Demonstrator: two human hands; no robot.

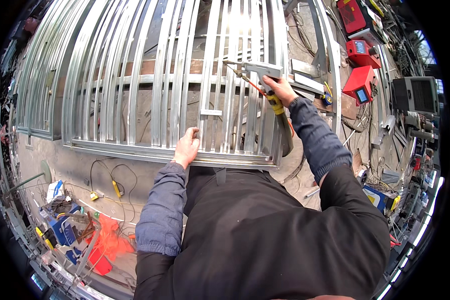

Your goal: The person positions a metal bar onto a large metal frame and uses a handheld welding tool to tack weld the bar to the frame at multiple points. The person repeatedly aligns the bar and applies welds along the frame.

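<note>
A large metal frame [135, 149] of long, parallel silver bars lies in front of me, its near rail just beyond my waist. My left hand [186, 147] is at that rail, fingers bent and closed against one of the bars. Over the right part of the frame, my right hand [281, 91] is wrapped round the grip of a welding gun [262, 69]. The gun's narrow tip points left, above the bars. An orange tube and a thick dark cable with a yellow collar run from it. A short metal piece [211, 112] lies across the bars between my hands.
A second barred frame [40, 75] stands at the left. Red machines with small screens [360, 85] are at the right, near a blue tape measure [327, 98] and metal offcuts [309, 83]. Cables [116, 175], a blue toolbox [62, 230] and orange netting [112, 235] lie lower left.
</note>
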